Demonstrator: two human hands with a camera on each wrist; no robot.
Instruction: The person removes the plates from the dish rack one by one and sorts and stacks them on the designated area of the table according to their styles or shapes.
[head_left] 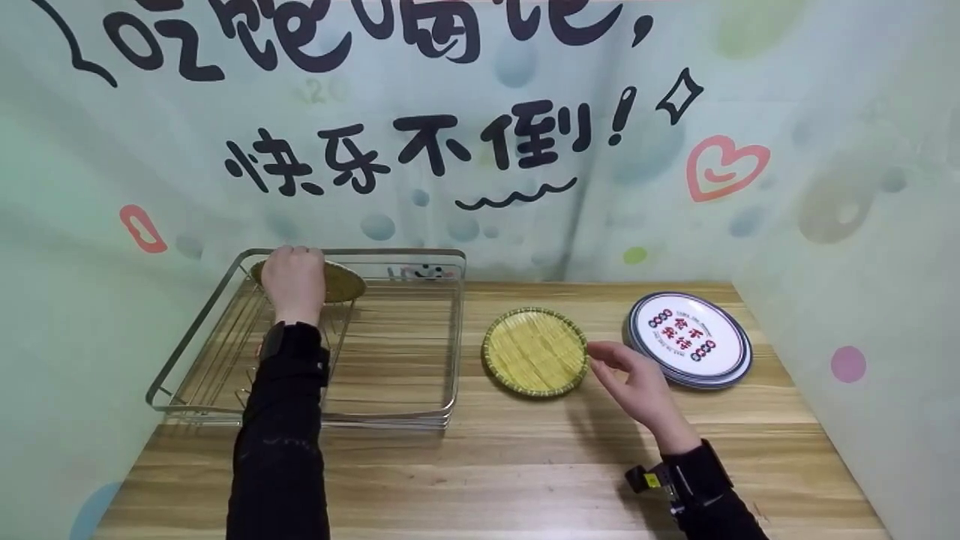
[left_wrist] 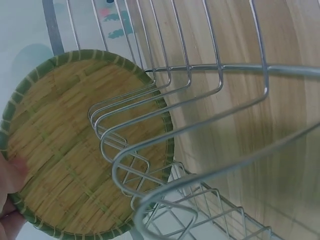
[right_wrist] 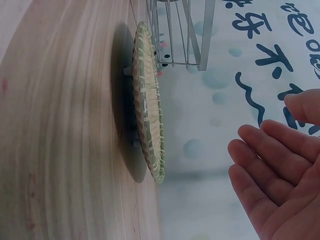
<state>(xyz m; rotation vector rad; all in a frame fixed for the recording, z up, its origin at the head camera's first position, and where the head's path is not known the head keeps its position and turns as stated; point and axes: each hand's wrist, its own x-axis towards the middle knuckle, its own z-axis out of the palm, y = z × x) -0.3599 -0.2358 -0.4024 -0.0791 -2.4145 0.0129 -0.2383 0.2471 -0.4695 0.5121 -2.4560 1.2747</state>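
Observation:
At the far left of the wire dish rack [head_left: 459, 337], my left hand [head_left: 294, 281] grips a round woven bamboo tray [head_left: 345, 283] by its rim. In the left wrist view that tray [left_wrist: 60, 150] is tilted up against the bent wire dividers [left_wrist: 150, 135], and the fingertips [left_wrist: 15, 175] pinch its green-bound edge. A second woven bamboo tray [head_left: 535, 351] lies flat on the table, right of the rack. Beside its right edge hovers my right hand [head_left: 634, 382], fingers loosely extended and holding nothing. The right wrist view shows this hand [right_wrist: 285, 175] apart from the tray [right_wrist: 149, 105].
A stack of white plates [head_left: 690, 335] with dark blue rims and red print sits at the back right of the wooden table [head_left: 480, 487]. Behind it hangs a printed backdrop [head_left: 420, 90]; pale walls stand at both sides.

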